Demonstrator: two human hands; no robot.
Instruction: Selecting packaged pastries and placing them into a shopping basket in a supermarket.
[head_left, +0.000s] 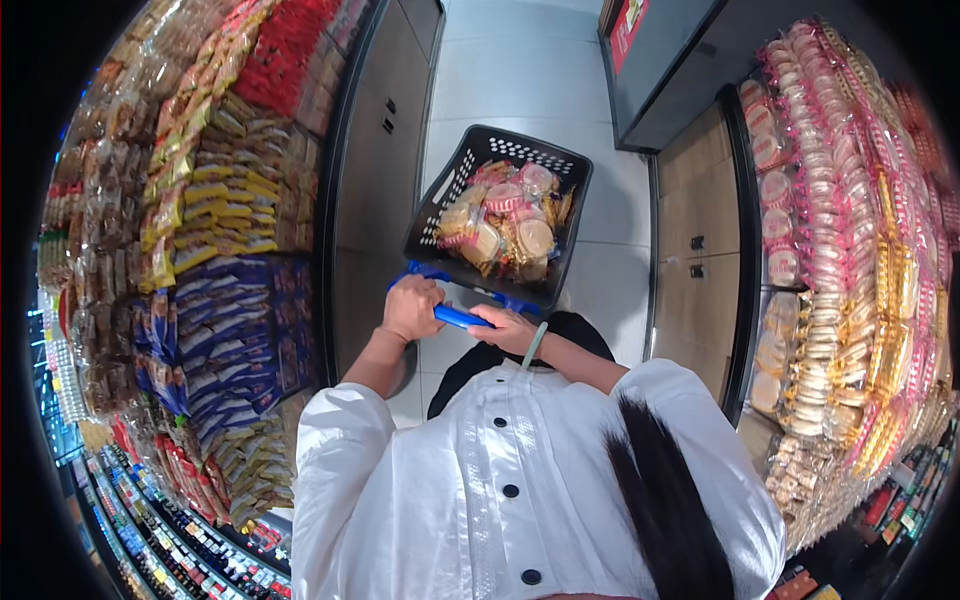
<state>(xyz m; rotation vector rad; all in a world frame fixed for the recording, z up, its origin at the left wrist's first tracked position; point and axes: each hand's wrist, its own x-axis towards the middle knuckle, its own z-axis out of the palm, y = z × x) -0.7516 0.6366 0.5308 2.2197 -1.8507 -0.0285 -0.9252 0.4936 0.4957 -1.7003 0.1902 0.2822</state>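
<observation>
A black plastic shopping basket (570, 255) with perforated walls stands in front of me, on or in a cart with blue parts. Inside it lie several packaged snacks (506, 217), some round and pale in clear wrappers with pink or gold trim. My left hand (412, 307) is closed around the left part of the blue cart handle (459, 315). On the handle's right end rests my right hand (506, 328), its fingers wrapped over it, with a pale green band on the wrist. Most of the cart's frame is hidden beneath the basket and hands.
At the left, a display (326, 225) holds stacked blue, yellow and red snack packs above wooden cabinets (382, 165). Pink and gold wrapped packs (840, 225) fill the right display, over more cabinets (697, 300). A grey cabinet or pillar (664, 67) juts into the tiled aisle (525, 82).
</observation>
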